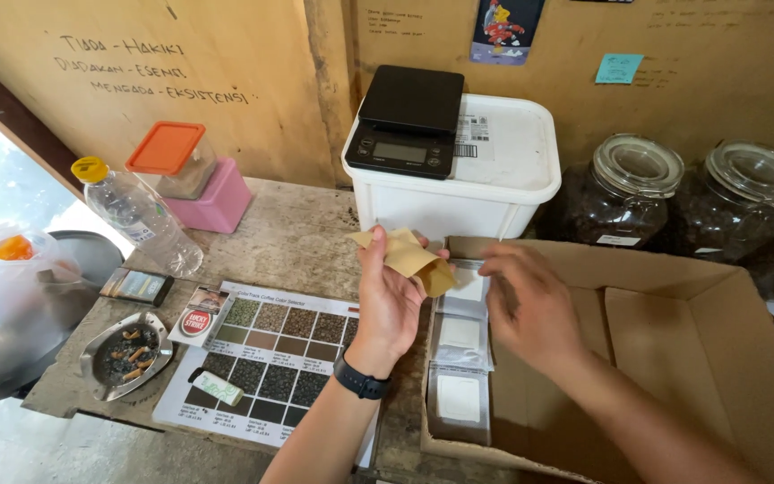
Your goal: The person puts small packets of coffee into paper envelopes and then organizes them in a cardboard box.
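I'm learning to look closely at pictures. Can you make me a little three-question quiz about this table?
1. True or false: the left hand holds a tan paper pouch.
2. What sits on the white tub? A) a black scale B) a bottle C) a jar
3. Fill in: the right hand reaches into the cardboard ____.

Key:
1. True.
2. A.
3. Box, where flat packets lie in a row.

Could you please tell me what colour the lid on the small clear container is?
The square plastic lid is orange, seen in the head view.
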